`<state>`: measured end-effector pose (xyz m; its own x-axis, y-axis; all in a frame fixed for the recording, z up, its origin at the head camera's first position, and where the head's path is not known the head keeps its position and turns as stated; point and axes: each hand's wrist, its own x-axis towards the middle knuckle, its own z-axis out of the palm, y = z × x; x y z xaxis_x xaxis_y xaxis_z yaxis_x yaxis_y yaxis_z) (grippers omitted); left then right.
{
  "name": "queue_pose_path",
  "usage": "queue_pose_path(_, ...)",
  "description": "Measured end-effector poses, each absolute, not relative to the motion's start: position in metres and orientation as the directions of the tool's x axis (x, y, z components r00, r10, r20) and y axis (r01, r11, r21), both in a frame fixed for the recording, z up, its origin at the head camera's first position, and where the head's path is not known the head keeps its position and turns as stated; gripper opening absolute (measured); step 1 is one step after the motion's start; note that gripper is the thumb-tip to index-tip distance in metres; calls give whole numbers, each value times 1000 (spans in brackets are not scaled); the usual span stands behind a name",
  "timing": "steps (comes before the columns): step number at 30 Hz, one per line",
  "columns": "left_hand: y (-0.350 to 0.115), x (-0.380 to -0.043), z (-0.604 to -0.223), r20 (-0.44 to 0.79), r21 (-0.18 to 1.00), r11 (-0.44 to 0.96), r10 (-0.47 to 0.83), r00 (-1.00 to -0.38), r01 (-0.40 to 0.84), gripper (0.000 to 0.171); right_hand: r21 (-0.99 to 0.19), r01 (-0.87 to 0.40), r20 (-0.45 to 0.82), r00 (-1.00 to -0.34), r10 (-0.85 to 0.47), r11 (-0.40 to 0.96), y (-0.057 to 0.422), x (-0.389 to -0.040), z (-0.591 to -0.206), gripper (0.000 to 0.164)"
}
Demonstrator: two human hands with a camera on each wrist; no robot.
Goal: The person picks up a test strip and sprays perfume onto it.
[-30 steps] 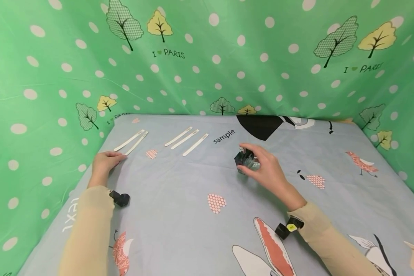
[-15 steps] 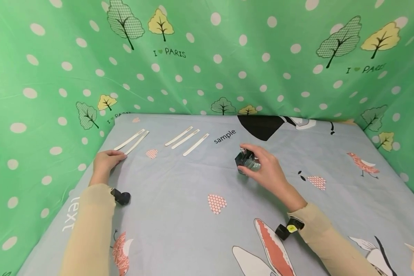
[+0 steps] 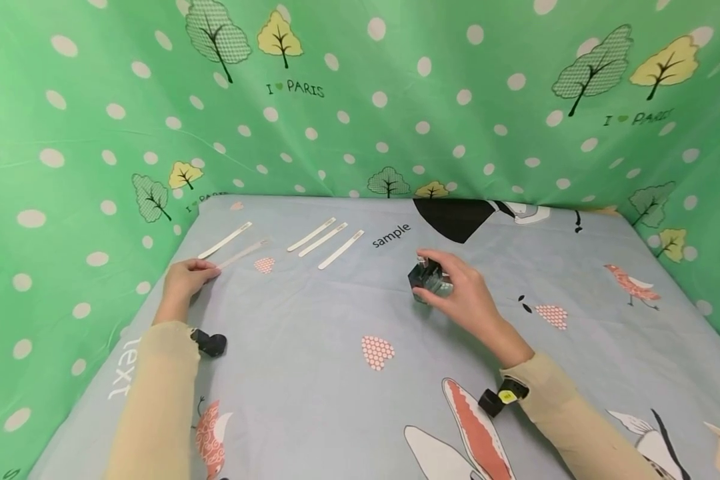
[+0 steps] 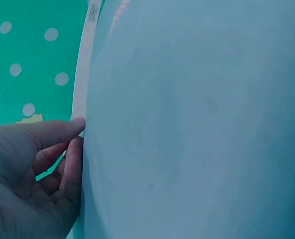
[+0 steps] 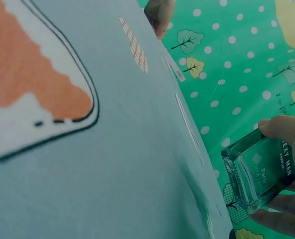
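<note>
My left hand [image 3: 187, 283] pinches the near end of a white paper perfume test strip [image 3: 243, 254] between thumb and fingertips. The left wrist view shows this strip [image 4: 81, 74] standing out from the left hand [image 4: 35, 172], with small print at its far end. A second test strip [image 3: 225, 240] lies just behind it on the cloth. In my right hand [image 3: 465, 293] is a dark green glass perfume bottle [image 3: 420, 277], gripped between thumb and fingers. White lettering shows on the bottle [image 5: 259, 169] in the right wrist view; part of it is covered by the right hand [image 5: 289, 134].
Several more strips lie spread out: one strip [image 3: 312, 234], another strip [image 3: 323, 240] and a third strip [image 3: 341, 250] sit in a group left of the printed word "sample" [image 3: 391, 235]. The grey-blue printed tablecloth [image 3: 312, 320] meets a green dotted curtain [image 3: 360, 133] behind and at the sides.
The strip in my left hand has swung to the right at its far end, away from the strip beside it, and looks blurred. My right hand and the bottle stay in place.
</note>
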<state>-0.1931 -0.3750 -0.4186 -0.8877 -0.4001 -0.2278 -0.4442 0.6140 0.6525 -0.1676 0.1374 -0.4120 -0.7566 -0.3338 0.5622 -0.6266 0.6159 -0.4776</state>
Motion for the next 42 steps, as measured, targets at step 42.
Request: queue_pose_path(42, -275, -198, -357, -134, 864, 482, -54, -990, -143, 29, -455, -642, 573, -742, -349, 617, 141, -169, -414, 67)
